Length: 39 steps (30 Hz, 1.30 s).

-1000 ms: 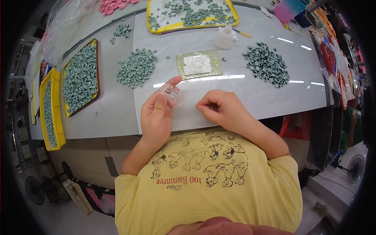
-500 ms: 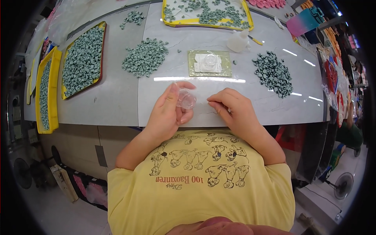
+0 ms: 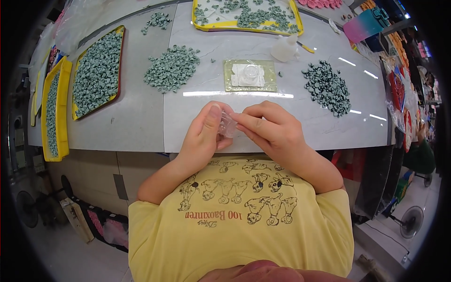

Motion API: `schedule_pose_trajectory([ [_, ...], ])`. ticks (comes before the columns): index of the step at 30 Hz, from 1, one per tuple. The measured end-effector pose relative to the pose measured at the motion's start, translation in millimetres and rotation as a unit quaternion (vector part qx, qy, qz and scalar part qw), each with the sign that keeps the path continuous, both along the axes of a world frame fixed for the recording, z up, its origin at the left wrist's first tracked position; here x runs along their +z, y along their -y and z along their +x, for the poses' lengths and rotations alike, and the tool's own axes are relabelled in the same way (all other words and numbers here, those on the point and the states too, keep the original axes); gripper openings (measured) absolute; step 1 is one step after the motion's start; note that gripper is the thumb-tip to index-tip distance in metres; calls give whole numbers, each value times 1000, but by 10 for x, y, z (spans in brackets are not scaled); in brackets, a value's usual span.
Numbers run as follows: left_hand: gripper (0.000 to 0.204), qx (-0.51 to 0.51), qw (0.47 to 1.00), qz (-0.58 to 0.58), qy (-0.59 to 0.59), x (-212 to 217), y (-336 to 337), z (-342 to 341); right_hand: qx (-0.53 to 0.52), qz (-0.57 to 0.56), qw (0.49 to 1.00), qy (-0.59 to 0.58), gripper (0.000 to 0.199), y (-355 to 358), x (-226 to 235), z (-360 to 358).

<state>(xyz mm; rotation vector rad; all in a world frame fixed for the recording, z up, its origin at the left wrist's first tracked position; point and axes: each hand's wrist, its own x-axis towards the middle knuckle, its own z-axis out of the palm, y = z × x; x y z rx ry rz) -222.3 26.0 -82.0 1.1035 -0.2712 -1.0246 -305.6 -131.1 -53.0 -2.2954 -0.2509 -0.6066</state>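
A small clear, rounded plastic piece is in my left hand, held between the thumb and curled fingers near the table's front edge. My right hand is closed in a pinch, its thumb and forefinger tips touching the right side of that piece. Anything between those fingertips is too small or hidden to make out. Beyond my hands lies a greenish square pad, carrying a white piece with a clear round part on top. A translucent white squeeze bottle stands behind it to the right.
Small grey-green pieces lie in a loose heap on the left and a darker heap on the right. More fill a yellow-edged tray, a yellow bin and a far tray. A pink-and-teal bottle stands far right.
My right hand has moved left, and its fingertips now meet the clear piece. My left hand has tilted the piece so that it shows more from the side.
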Motion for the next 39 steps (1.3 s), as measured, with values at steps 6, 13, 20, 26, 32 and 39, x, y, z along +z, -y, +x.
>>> schedule_pose_trajectory([
  [6, 41, -32, 999, 19, 7, -40, -62, 23, 18, -21, 999, 31, 25, -30, -18, 44],
  [13, 46, -40, 999, 26, -18, 36, -55, 54, -39, 27, 999, -4, 18, -66, -53, 1],
  [20, 50, -16, 999, 29, -26, 13, -30, 38, -18, 160, 969, -188, 11, -19, 42, -97],
  [26, 46, 34, 994, 57, 87, 4, -22, -18, -27, 232, 941, -243, 11, -65, 61, -133],
  [32, 37, 62, 946, 76, 309, -54, -41, -59, -64, 217, 953, -204, 10, -127, 26, -141],
  [39, 38, 101, 954, 55, 275, -12, 25, -136, -117, 222, 944, -212, 11, -76, 41, -143],
])
